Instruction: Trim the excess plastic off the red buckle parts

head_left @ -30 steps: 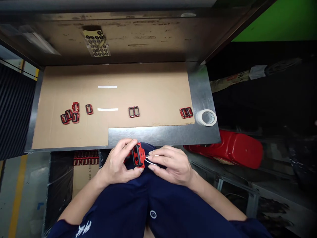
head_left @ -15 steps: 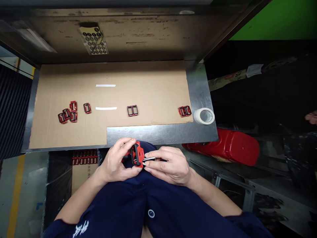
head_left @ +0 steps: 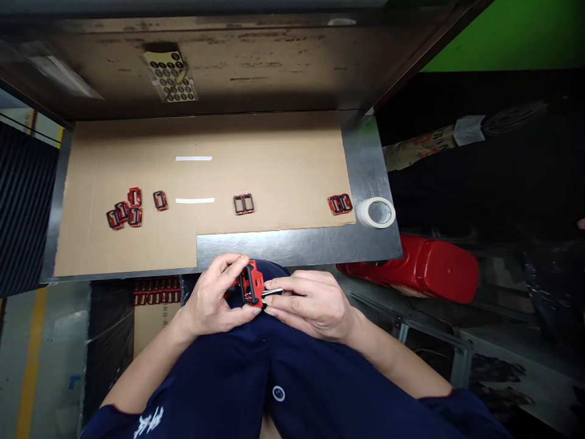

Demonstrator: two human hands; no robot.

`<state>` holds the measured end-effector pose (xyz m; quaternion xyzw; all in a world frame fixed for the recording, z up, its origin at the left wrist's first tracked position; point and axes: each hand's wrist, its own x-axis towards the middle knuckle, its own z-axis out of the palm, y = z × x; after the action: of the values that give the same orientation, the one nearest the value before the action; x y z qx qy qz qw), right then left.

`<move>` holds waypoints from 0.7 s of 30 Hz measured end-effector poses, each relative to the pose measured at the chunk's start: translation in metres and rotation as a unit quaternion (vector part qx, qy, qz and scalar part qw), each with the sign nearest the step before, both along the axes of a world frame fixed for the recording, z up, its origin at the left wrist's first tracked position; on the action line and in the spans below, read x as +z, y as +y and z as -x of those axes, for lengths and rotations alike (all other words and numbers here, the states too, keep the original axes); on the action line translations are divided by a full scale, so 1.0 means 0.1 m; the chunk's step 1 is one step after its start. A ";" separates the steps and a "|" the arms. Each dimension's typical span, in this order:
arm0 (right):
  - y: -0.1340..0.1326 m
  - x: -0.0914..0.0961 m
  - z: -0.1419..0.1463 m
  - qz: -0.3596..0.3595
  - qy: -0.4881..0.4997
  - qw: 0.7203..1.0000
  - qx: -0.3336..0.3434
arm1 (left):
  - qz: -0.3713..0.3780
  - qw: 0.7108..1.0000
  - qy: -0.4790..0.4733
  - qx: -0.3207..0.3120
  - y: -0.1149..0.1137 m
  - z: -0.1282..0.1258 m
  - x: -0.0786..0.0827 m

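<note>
My left hand grips a red and black plastic frame between thumb and fingers, near my body below the table's front edge. From the right, my right hand pinches a thin metal tool, perhaps tweezers; its tip reaches the lower part of the frame. The tool's far end is hidden in my fingers. On the cardboard, a pair of dark frames stands in the middle, a single red and black frame lies further left, and several more frames are clustered beyond it.
Two more red and black frames lie at the cardboard's right end, beside a roll of tape. A sticker sheet is fixed to the back panel. A red stool stands right of the table. Trays of frames sit below left.
The view has shifted slightly. Both hands keep their hold, and the metal tool is tilted a little differently at the frame.
</note>
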<state>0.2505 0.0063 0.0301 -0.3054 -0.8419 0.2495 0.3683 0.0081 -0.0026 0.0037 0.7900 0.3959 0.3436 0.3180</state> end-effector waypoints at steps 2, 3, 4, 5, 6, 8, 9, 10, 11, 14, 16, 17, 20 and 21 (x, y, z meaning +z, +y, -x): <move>0.00 0.00 0.00 -0.004 -0.010 1.000 0.005 | 0.002 1.000 0.009 -0.007 0.00 0.01 0.00; 0.00 0.00 0.00 -0.006 -0.015 1.000 0.009 | 0.005 1.000 0.015 -0.009 0.00 0.01 0.01; 0.00 0.00 0.00 -0.008 -0.019 1.000 0.014 | 0.009 1.000 0.020 -0.011 0.00 0.02 0.01; 0.01 0.00 0.01 -0.010 -0.020 1.000 0.018 | 0.011 1.000 0.023 -0.011 0.00 0.03 0.01; 0.01 0.00 0.01 -0.011 -0.018 1.000 0.022 | 0.013 1.000 0.025 -0.010 0.00 0.03 0.01; 0.01 0.00 0.02 -0.009 -0.009 1.000 0.024 | 0.015 0.999 0.029 -0.008 -0.01 0.05 0.01; 0.01 0.00 0.03 -0.008 -0.002 1.000 0.025 | 0.017 0.999 0.033 -0.007 -0.01 0.05 0.01; 0.01 -0.01 0.03 -0.007 0.006 1.000 0.026 | 0.019 0.999 0.037 -0.006 -0.01 0.06 0.00; 0.01 -0.01 0.03 -0.007 0.012 1.000 0.027 | 0.021 0.999 0.040 -0.006 -0.02 0.06 0.00; 0.00 -0.02 0.03 -0.012 0.019 0.999 0.031 | 0.025 0.999 0.042 -0.002 -0.03 0.06 0.00; -0.01 -0.02 0.04 -0.009 0.017 0.999 0.026 | 0.025 0.999 0.043 0.005 -0.03 0.05 0.00; -0.01 -0.03 0.05 -0.006 0.020 1.000 0.019 | 0.023 0.999 0.043 0.008 -0.04 0.05 0.00; -0.03 -0.02 0.08 0.012 0.052 0.998 -0.014 | 0.008 0.999 0.034 0.004 -0.04 0.05 -0.01; -0.04 -0.02 0.09 0.021 0.068 0.997 -0.024 | 0.004 1.000 0.028 0.002 -0.04 0.05 -0.02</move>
<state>0.2413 0.0023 0.0281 -0.3156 -0.8018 0.2785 0.4242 0.0032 -0.0067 0.0022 0.7968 0.4080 0.3207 0.3096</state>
